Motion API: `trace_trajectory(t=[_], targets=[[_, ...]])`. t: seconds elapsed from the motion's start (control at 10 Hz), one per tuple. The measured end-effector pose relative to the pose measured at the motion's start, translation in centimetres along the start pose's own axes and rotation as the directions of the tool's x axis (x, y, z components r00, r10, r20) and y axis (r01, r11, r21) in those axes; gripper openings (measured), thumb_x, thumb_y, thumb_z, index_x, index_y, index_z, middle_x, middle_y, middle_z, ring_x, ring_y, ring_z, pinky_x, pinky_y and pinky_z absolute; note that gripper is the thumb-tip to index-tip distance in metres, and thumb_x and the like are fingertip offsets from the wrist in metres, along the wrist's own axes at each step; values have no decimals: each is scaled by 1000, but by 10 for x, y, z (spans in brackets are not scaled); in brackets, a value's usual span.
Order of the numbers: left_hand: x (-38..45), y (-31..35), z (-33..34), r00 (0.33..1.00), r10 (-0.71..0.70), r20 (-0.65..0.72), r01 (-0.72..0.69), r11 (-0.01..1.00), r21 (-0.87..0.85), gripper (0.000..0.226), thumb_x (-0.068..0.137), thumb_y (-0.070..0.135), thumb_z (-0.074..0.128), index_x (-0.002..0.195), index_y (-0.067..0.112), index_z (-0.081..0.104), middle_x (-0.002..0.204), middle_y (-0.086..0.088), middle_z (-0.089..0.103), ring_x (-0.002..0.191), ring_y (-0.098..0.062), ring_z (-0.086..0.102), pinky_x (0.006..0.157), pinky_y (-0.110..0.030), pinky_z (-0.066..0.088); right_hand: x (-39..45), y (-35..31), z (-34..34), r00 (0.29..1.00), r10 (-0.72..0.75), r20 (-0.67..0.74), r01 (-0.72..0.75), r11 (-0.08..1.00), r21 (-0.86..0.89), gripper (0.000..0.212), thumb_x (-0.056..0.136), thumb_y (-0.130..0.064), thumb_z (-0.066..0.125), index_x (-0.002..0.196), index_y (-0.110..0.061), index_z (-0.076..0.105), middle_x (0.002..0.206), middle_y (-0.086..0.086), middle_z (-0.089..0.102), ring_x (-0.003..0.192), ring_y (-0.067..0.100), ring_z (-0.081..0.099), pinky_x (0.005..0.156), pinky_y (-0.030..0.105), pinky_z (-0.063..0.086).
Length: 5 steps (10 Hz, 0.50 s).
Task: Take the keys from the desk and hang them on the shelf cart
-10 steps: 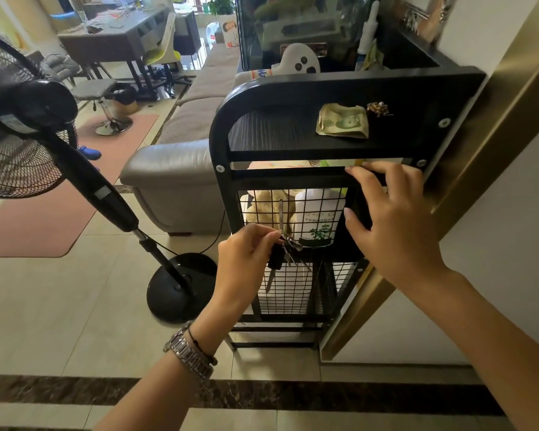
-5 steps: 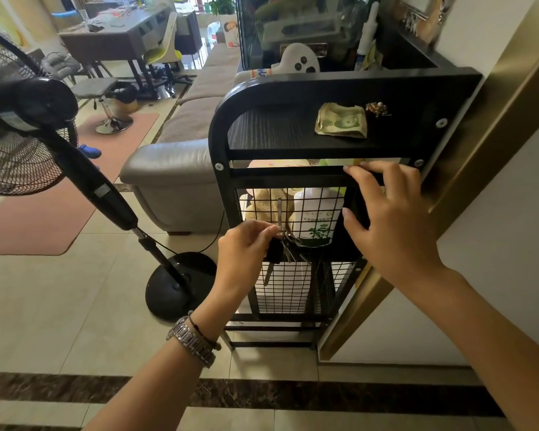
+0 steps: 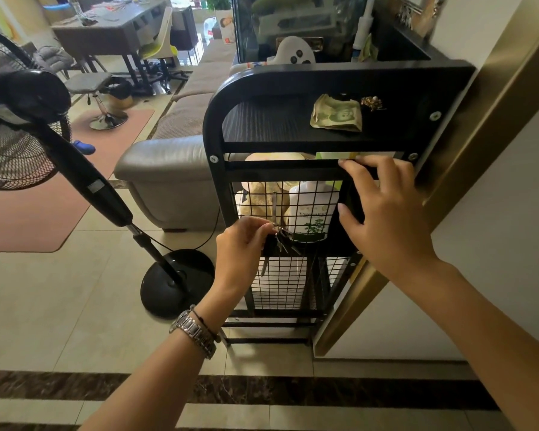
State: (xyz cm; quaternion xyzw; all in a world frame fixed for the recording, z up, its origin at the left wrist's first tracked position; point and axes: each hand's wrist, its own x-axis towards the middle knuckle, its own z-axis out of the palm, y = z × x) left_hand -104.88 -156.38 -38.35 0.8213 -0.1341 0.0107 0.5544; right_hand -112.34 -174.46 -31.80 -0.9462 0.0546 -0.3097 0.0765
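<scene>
Pinches keys point(image 3: 283, 241) in left grip point(image 3: 242, 251), closed on them, at mesh front of cart point(image 3: 213, 119), just below hook point(image 3: 274, 203) | clasps cart's upper rail with right grip point(image 3: 386, 213), fingers over it, thumb below | dangles keys before bottle point(image 3: 315, 206) behind mesh.

Left hand point(image 3: 241, 253) pinches keys point(image 3: 279, 244) at the shelf cart point(image 3: 218, 119) mesh; right hand point(image 3: 389, 219) grips its frame.
</scene>
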Motion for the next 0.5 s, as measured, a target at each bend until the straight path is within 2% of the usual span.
trace_trajectory(t=[0.1, 0.2, 0.3, 0.4, 0.5], targets=[[0, -4, 0, 998, 59, -23, -58, 997, 55, 12, 89, 17, 60, 99, 13, 66, 81, 13, 66, 78, -2, 68, 69, -14, 55, -1, 0, 0, 1000, 0, 15, 0, 1000, -7, 53, 81, -21, 67, 130, -13, 48, 124, 15, 53, 117, 31, 41, 92, 40, 49], [-1, -4, -1, 992, 124, -33, -121, 989, 80, 14, 89, 13, 60, 101, 9, 66, 88, 5, 68, 79, -3, 68, 72, -16, 56, 0, 1, -2, 1000, -5, 29, 5, 1000, -11, 54, 81, -21, 67, 131, -14, 47, 125, 15, 52, 117, 31, 41, 92, 41, 49], [-2, 0, -4, 985, 169, -31, -163, 977, 136, 15, 88, 12, 61, 102, 9, 66, 90, 7, 67, 77, 6, 62, 70, -7, 53, 0, 1, -4, 999, 2, 37, -2, 1000, 1, 54, 81, -19, 68, 131, -13, 47, 125, 15, 52, 117, 32, 41, 92, 40, 49], [-3, 6, -12, 981, 192, 16, -192, 961, 198, 16, 88, 11, 60, 103, 9, 65, 94, 2, 69, 78, -1, 65, 68, -10, 53, 3, -1, -8, 998, -7, 60, 7, 1000, 5, 55, 80, -17, 69, 130, -12, 48, 125, 16, 52, 117, 33, 43, 93, 40, 49], [-7, 18, -22, 985, 166, 45, -172, 958, 229, 18, 86, 14, 63, 104, 10, 65, 96, -5, 72, 82, -14, 68, 70, -27, 58, 3, -1, -13, 996, 1, 91, -2, 1000, 9, 56, 80, -18, 69, 131, -14, 48, 126, 15, 51, 120, 34, 43, 95, 41, 48]])
